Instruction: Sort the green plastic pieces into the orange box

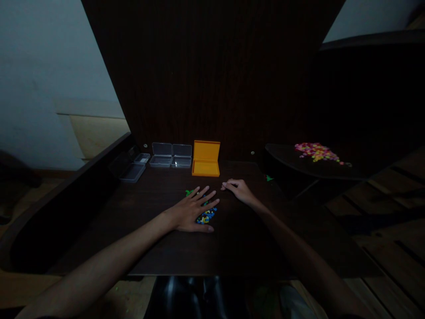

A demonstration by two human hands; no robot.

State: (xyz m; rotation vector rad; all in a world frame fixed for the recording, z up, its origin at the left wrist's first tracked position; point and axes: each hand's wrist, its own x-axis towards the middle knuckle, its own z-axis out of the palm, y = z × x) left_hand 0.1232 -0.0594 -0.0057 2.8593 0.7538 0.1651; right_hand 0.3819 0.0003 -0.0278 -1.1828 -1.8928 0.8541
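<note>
My left hand (191, 212) is spread wide over a pile of small coloured pieces (206, 216) on the dark tabletop (166, 261). Blue, yellow, white and green bits show between and beside its fingers; the rest lie hidden under the palm. To its right, my right hand (239, 191) hovers at or just above the table, fingers curled with thumb and fingertips together. Whatever may be in that pinch is too small to make out. Behind the hands stands an orange-yellow plastic box (206, 168), its lid raised.
Clear plastic boxes (160, 161) with lids up line the back left, and another clear box (133, 173) sits by the left side panel (66, 199). On a raised shelf (282, 153) at right lies a heap of pink and yellow beads (318, 153). Green bits (268, 178) lie below it.
</note>
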